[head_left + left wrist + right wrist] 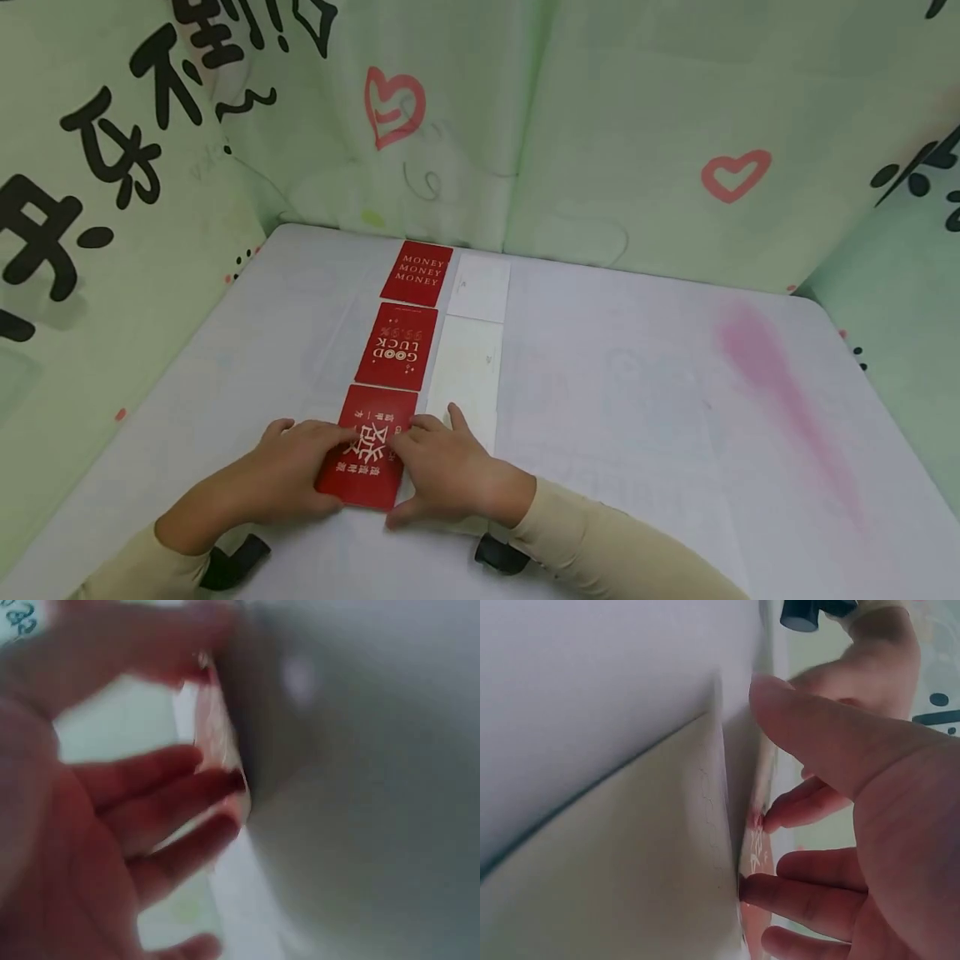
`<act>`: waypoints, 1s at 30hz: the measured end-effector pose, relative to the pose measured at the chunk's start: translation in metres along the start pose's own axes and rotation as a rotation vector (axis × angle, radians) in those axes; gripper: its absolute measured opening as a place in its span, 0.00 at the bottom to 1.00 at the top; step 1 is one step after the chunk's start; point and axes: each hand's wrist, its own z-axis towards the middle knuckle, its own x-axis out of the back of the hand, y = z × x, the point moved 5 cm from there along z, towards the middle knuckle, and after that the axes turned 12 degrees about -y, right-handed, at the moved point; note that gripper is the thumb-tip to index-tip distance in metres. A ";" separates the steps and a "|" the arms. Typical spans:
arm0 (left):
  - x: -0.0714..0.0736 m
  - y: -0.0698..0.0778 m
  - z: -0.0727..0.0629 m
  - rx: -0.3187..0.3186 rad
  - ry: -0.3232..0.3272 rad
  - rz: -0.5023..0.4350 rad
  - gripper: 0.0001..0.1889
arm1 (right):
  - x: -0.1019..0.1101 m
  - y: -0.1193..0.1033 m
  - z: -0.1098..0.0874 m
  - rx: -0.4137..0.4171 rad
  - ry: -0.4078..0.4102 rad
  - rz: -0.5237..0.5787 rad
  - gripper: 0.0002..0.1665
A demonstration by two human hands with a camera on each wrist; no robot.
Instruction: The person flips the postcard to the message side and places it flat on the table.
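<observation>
Head view: both your hands are at the near red card (369, 450), one on each side, with fingers stretched out and spread rather than curled. Your left hand (292, 471) touches its left side, the thumb at the near left corner; your right hand (461, 475) has its fingers at the right edge. The left wrist view puts three of your left fingertips at the card's edge, though blur hides whether they press on it.

You have three red cards in one column running from near to far: this near one, bearing white characters; the middle red card (396, 346), its GOOD LUCK upside down from where you sit; and the far red card (417, 273), reading MONEY three times. Just right of them lie at least two white cards, a far white card (480, 287) and a nearer white card (465, 375) (your right hand covers its near end, so you cannot tell whether a third follows).

Your two beige sleeves (622, 542) reach in from the near side. All the cards lie left of centre on one white table (600, 400), with a single pink smear (772, 375) at right. Beyond rises a pale green cloth (615, 100) bearing two red hearts (737, 176) and black characters (112, 150) at left.
</observation>
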 end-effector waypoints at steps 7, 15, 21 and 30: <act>0.007 -0.009 -0.001 -0.053 -0.013 -0.122 0.37 | 0.004 -0.001 0.005 -0.019 0.101 -0.058 0.26; 0.012 -0.014 -0.001 -0.111 0.138 -0.153 0.35 | 0.015 0.007 0.006 0.004 0.279 0.029 0.15; 0.028 -0.009 -0.006 -0.165 0.385 -0.135 0.31 | 0.028 0.013 -0.004 0.122 0.418 0.261 0.23; 0.047 -0.001 -0.018 -0.288 0.683 -0.067 0.34 | 0.044 0.019 -0.012 0.227 0.659 0.452 0.38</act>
